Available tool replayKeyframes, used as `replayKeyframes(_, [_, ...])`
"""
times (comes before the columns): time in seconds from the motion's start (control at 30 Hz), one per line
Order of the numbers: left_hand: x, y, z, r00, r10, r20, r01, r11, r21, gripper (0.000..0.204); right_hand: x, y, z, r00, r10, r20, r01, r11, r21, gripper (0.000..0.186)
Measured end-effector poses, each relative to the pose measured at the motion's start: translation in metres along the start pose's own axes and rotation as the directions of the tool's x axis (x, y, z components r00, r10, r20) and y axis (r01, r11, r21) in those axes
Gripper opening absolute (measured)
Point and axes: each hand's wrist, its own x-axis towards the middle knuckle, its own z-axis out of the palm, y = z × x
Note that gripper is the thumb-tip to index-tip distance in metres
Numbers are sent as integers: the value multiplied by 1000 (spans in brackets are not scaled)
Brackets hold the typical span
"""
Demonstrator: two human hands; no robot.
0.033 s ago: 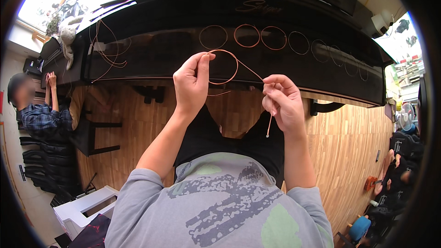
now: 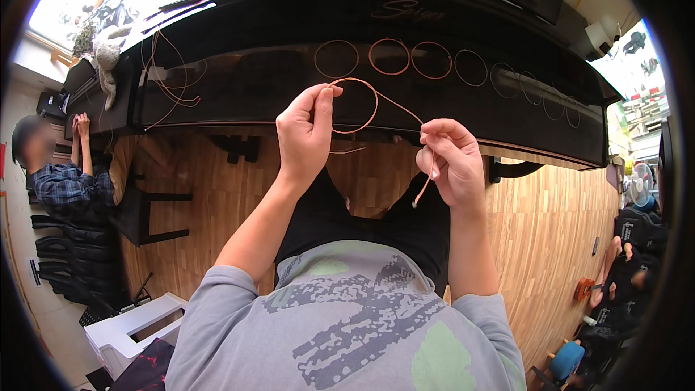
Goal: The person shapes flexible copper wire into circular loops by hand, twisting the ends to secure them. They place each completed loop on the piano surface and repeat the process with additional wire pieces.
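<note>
My left hand (image 2: 305, 127) pinches a thin copper-coloured string (image 2: 377, 105) between thumb and fingers, where it forms a round loop. From that loop the string runs right to my right hand (image 2: 452, 159), whose closed fingers grip it. A short tail hangs below the right hand and ends in a small pale tip (image 2: 415, 204). The other loose end (image 2: 349, 150) of the string shows below the loop. Beyond my hands, copper-coloured coils (image 2: 391, 74) lie in a row on the black piano (image 2: 253, 105), with thinner silvery coils (image 2: 471, 85) to their right.
Longer loose strings (image 2: 172, 94) lie at the piano's left end, near a grey plush toy (image 2: 107, 58). A person (image 2: 69, 174) sits at the far left beside a black stool (image 2: 159, 195). Bags (image 2: 641, 228) and a fan (image 2: 641, 185) stand at the right.
My right hand has shifted slightly right and down, the string between my hands now bending more. Its hanging tail has swung left. My left hand has barely moved.
</note>
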Motion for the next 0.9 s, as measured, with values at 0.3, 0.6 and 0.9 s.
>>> replayKeyframes(0.3, [-6,-1,12,963,-245,110,268,905,-329,23,20,18,17,897,-400,-190,253,815,-522,11])
replayKeyframes(0.6, [-15,2,22,938,-314,148,347,845,-407,24,29,33,30,942,-209,-264,221,975,16,8])
replayKeyframes(0.9, [-19,-8,31,997,-60,-48,52,987,-152,18,7,47,48,994,60,-90,-62,998,-19,15])
